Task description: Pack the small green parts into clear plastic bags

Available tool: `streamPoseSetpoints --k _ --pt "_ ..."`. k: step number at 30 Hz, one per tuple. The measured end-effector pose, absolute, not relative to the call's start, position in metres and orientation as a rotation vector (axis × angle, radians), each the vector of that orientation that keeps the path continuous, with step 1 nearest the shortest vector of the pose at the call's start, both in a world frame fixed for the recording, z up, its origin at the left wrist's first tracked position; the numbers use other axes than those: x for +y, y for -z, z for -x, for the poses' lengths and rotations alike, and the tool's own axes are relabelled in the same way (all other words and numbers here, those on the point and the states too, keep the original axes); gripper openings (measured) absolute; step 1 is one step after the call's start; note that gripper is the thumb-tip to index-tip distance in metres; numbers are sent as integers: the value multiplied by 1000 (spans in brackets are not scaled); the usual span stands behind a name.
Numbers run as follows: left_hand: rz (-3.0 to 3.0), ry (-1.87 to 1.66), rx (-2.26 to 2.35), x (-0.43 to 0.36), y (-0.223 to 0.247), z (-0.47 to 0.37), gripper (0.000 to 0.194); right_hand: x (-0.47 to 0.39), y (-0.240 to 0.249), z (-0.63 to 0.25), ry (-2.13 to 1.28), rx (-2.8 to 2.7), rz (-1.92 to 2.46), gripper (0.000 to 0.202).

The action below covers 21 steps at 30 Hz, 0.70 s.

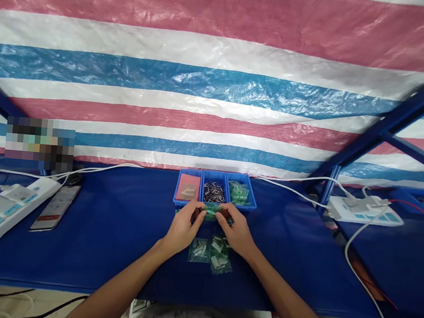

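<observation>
Between my two hands is a small greenish clear plastic bag (211, 210). My left hand (187, 225) pinches its left side, and my right hand (236, 229) pinches its right side. What the bag contains, if anything, I cannot make out. Just beyond the hands stands a blue three-part bin (253, 202). Its left section has a pink sheet (189, 183) with a small bag on it, the middle one dark metal screws or pins (214, 192), the right one green plastic bags (239, 193). Nearer me lie filled bags (200, 250) with pale pieces and metal parts, some (219, 262) overlapping.
A phone (55, 207) and a white power strip (8, 215) lie on the left of the blue table (115, 249). Another power strip (366, 212) with white cables (349, 245) is at the right. Blue frame bars (369, 138) and a striped sheet (203, 84) stand behind.
</observation>
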<state>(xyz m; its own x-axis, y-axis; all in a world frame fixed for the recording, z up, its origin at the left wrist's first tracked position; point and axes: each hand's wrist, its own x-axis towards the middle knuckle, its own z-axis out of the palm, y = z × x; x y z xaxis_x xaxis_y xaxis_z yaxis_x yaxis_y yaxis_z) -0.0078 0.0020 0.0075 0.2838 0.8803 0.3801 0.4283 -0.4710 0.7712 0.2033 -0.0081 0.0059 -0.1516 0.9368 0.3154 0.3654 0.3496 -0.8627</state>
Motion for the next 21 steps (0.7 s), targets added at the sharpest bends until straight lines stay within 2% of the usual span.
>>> streamPoseSetpoints --k 21 --pt "-2034 -1109 1144 2 -10 7 24 -10 -17 -204 -790 -1728 1170 17"
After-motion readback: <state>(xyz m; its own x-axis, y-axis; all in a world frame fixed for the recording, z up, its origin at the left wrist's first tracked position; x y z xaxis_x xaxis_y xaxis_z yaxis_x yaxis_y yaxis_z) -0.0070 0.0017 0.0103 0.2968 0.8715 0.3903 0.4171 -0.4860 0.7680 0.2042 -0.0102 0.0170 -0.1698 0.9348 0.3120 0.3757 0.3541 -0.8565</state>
